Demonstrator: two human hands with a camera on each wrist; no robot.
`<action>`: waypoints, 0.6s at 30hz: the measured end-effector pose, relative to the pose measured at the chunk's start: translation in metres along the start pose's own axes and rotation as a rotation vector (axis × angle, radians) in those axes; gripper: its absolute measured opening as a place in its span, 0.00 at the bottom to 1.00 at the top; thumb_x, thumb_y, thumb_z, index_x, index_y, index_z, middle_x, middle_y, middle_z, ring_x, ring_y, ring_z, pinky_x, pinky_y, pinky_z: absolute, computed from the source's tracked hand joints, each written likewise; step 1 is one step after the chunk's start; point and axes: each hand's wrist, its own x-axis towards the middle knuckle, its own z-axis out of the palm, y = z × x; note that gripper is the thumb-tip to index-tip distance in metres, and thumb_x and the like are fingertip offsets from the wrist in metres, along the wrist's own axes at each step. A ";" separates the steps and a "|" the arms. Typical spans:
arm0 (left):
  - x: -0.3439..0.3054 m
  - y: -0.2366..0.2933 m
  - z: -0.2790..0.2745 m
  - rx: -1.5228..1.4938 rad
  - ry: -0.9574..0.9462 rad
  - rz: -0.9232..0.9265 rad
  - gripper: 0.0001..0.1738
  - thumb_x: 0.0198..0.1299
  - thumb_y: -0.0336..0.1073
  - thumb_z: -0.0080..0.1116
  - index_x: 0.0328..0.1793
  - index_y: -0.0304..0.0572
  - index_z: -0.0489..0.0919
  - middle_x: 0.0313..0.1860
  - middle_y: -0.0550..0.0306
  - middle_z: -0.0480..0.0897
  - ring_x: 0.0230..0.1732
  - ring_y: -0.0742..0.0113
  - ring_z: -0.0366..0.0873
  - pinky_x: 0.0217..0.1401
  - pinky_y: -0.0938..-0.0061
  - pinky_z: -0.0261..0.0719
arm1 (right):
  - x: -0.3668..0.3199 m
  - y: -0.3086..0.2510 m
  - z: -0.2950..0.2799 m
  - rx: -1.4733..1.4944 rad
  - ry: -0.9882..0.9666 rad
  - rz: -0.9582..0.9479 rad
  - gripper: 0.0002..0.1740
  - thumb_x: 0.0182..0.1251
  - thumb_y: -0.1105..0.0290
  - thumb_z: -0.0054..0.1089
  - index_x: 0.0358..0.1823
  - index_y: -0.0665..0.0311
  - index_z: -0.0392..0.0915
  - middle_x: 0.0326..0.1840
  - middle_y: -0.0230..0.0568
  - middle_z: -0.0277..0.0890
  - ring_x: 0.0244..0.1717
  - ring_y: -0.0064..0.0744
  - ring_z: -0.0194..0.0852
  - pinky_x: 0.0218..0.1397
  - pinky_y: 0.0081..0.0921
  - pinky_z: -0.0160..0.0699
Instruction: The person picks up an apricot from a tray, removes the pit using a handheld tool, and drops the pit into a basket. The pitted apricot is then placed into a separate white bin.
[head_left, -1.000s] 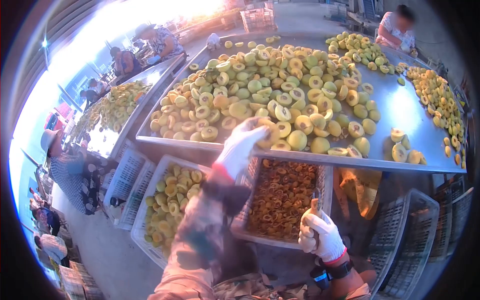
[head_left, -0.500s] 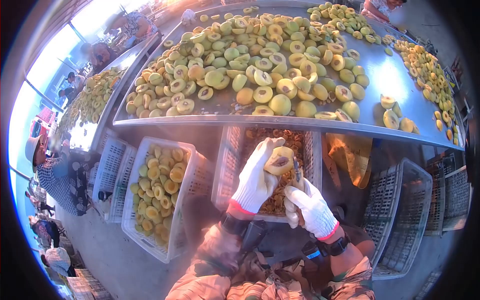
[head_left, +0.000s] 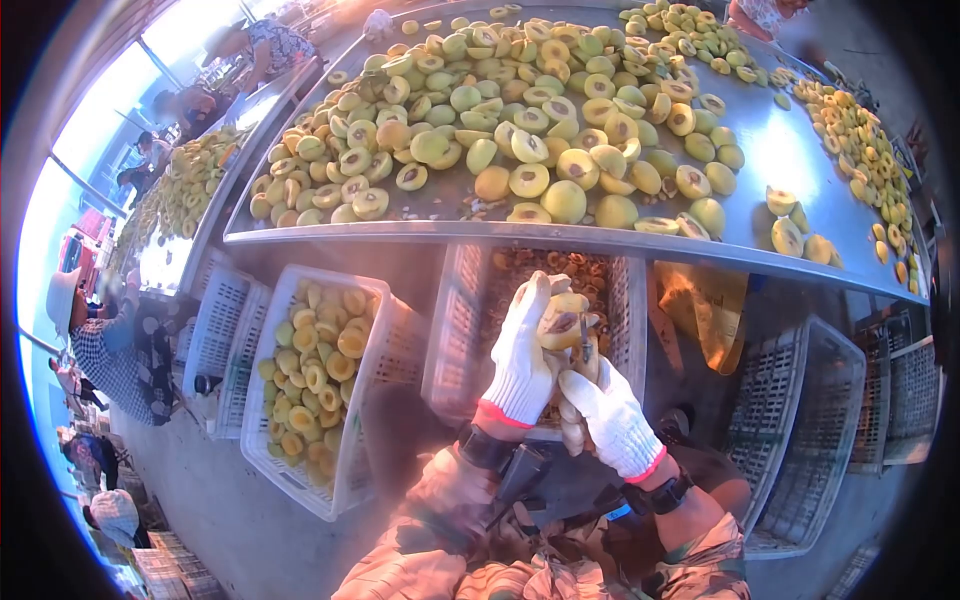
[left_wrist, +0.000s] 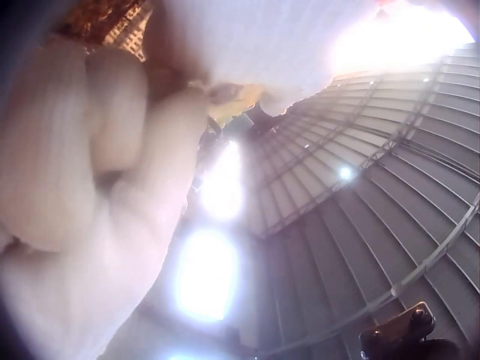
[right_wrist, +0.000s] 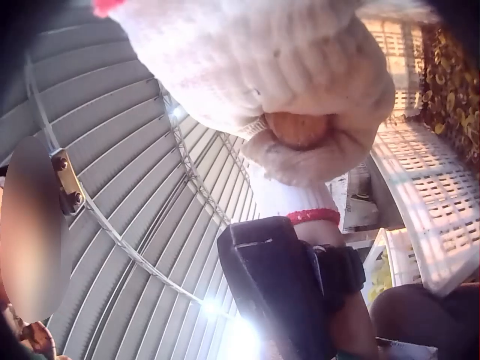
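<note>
In the head view, the white-gloved left hand (head_left: 522, 350) holds a halved yellow-green fruit (head_left: 560, 324) between thumb and fingers, its cut face and dark centre showing. The right hand (head_left: 614, 418), also gloved, grips a tool whose metal tip (head_left: 586, 347) meets the fruit's right side. Glove fabric surrounds the tool's wooden handle (right_wrist: 298, 130) in the right wrist view, where the right hand (right_wrist: 262, 67) looks curled. Only a sliver of fruit (left_wrist: 241, 103) shows in the left wrist view; fingers block the rest.
A metal table (head_left: 480, 232) bearing piled fruit halves spans the front. Below the hands stands a crate (head_left: 455, 335) of brown scraps; left of it, another crate (head_left: 352, 450) holds fruit halves. Stacked crates (head_left: 765, 430) are at right. Other people are around the tables.
The left hand has come down from the table's front edge with the fruit, and the right hand has risen towards it. The tool tip now touches the fruit. The head view has shifted.
</note>
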 end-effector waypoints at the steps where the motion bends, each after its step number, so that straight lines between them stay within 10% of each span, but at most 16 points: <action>1: -0.001 0.000 0.000 0.004 0.008 -0.007 0.23 0.69 0.56 0.56 0.57 0.46 0.75 0.45 0.49 0.83 0.48 0.50 0.82 0.51 0.60 0.81 | 0.000 -0.001 0.001 -0.016 0.001 0.016 0.12 0.74 0.62 0.53 0.45 0.62 0.67 0.20 0.34 0.67 0.12 0.28 0.64 0.16 0.25 0.64; 8: 0.000 -0.012 -0.002 0.326 0.045 0.153 0.25 0.72 0.57 0.49 0.57 0.43 0.76 0.44 0.52 0.82 0.47 0.57 0.82 0.52 0.64 0.80 | 0.001 -0.006 0.001 0.239 -0.089 0.184 0.11 0.75 0.61 0.51 0.42 0.61 0.67 0.19 0.32 0.67 0.12 0.25 0.63 0.16 0.24 0.64; 14: 0.001 -0.003 -0.003 0.357 0.003 0.025 0.26 0.73 0.58 0.47 0.54 0.41 0.78 0.39 0.54 0.82 0.39 0.65 0.82 0.43 0.70 0.82 | 0.004 0.011 0.001 -0.319 0.102 0.113 0.12 0.73 0.62 0.53 0.47 0.63 0.68 0.24 0.35 0.72 0.16 0.25 0.69 0.18 0.29 0.70; 18: -0.001 -0.004 -0.006 0.388 0.042 0.071 0.29 0.74 0.59 0.43 0.54 0.38 0.78 0.37 0.52 0.83 0.38 0.65 0.82 0.43 0.71 0.82 | -0.001 0.006 -0.005 0.101 -0.132 0.209 0.13 0.74 0.62 0.53 0.47 0.64 0.67 0.23 0.33 0.69 0.16 0.25 0.67 0.18 0.27 0.70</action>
